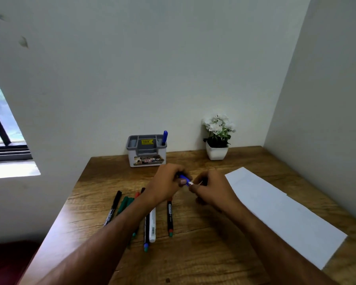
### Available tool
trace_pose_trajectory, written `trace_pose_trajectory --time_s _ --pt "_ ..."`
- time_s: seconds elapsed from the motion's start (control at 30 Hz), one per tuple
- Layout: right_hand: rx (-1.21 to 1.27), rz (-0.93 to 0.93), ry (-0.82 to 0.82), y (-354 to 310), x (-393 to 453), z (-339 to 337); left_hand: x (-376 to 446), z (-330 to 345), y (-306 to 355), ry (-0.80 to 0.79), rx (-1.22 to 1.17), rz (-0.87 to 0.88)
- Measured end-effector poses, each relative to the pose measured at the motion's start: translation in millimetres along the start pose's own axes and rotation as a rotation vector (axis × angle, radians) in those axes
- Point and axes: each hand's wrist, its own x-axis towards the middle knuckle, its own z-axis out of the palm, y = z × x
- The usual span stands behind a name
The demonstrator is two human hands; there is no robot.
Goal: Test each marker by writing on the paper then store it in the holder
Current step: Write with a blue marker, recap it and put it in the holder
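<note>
The person's left hand [169,183] was curled round a blue marker [185,179], holding it above the wooden desk [203,243], while the right hand [211,189] pinched at the marker's pale end; the grip suggested a cap being pulled off or pushed on, though which could not be told. Holding the barrel in one hand and working the end with the other kept the marker steady between them. The white paper [282,210] lay flat to the right, within easy reach of the writing hand, and no marks could be made out on it. The untested markers [150,221] lay in a loose row on the desk under the left forearm, apart from the grey holder [146,151] by the wall, where one blue marker [164,137] already stood upright in the right-hand compartment. A potted white flower [217,136] stood well clear.
</note>
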Motion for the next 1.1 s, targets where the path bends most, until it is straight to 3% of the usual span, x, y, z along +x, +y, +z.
trace_pose_trajectory --time_s 0.13,0.4,0.6,0.97,1.1 --pt "-0.05 -0.159 0.071 10 0 -6 13 4 7 0.03 -0.095 -0.005" --pt "0.031 -0.117 0.163 36 6 -19 35 9 9 0.203 -0.204 -0.09" --pt "0.13 -0.043 0.213 48 9 -35 48 28 2 0.066 -0.097 -0.121" --pt "0.53 0.024 0.131 66 1 -49 53 62 -6 0.005 -0.002 -0.181" --pt "0.763 -0.006 0.11 64 -4 -58 51 61 1 0.105 0.033 -0.202"
